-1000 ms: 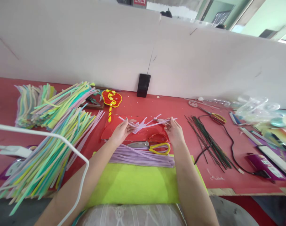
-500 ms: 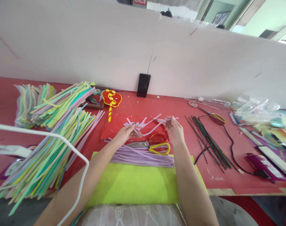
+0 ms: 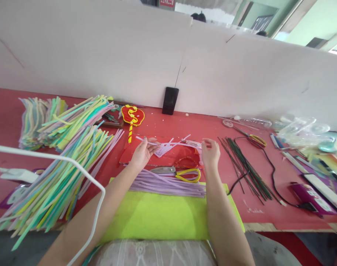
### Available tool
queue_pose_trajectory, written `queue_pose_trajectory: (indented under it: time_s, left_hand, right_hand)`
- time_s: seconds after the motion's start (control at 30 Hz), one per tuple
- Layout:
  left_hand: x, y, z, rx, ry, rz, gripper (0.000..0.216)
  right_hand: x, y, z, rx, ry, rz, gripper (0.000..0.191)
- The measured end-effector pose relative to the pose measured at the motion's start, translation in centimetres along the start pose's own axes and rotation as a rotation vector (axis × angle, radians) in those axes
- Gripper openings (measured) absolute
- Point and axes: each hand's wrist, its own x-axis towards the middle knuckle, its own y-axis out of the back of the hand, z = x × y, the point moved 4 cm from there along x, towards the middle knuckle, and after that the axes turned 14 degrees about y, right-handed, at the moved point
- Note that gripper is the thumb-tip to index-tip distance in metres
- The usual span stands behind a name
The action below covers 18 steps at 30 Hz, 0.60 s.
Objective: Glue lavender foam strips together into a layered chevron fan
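Note:
My left hand (image 3: 144, 152) pinches a lilac pipe cleaner (image 3: 175, 144), whose left tip sticks out past the fingers. The strand arches across to my right hand (image 3: 211, 150), whose curled fingers meet its right end; the exact grip is blurred. Beneath it, several folded lilac pipe cleaner pieces (image 3: 163, 149) lie on a red sheet (image 3: 132, 153). Closer to me are yellow-handled scissors (image 3: 188, 174) and a bundle of straight lilac pipe cleaners (image 3: 165, 187) along the top of a lime-green pad (image 3: 160, 214).
Multicoloured pipe cleaners (image 3: 60, 177) are heaped at left, behind a white cable (image 3: 85, 171). A red and yellow fan-shaped piece (image 3: 132, 115) and a phone (image 3: 170, 100) lie farther back. Dark green stems (image 3: 247, 170), more scissors (image 3: 257, 140) and a purple device (image 3: 312, 197) are at right.
My left hand has moved left and up, and the strand now extends past its left side. The folded pieces, formerly by that hand, show on the sheet. My right hand shifted slightly right.

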Motion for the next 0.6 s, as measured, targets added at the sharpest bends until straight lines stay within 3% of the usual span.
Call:
queue_pose_trajectory:
  time_s: [0.13, 0.3, 0.43, 0.6]
  left_hand:
    - [0.0, 0.2, 0.1, 0.001, -0.025, 0.024, 0.029]
    - [0.2, 0.6, -0.6, 0.063, -0.005, 0.085, 0.033]
    - [0.4, 0.8, -0.9, 0.077, -0.011, 0.109, 0.033]
    - [0.5, 0.9, -1.0, 0.101, -0.009, 0.103, 0.034]
  right_hand:
    - [-0.1, 0.3, 0.5, -0.162, 0.064, -0.121, 0.021]
    - [-0.8, -0.3, 2.4, -0.251, -0.01, -0.358, 0.022]
    - [-1.3, -0.6, 2.6, -0.242, -0.078, -0.377, 0.026]
    - [-1.5, -0.2, 2.4, -0.278, -0.045, -0.359, 0.029]
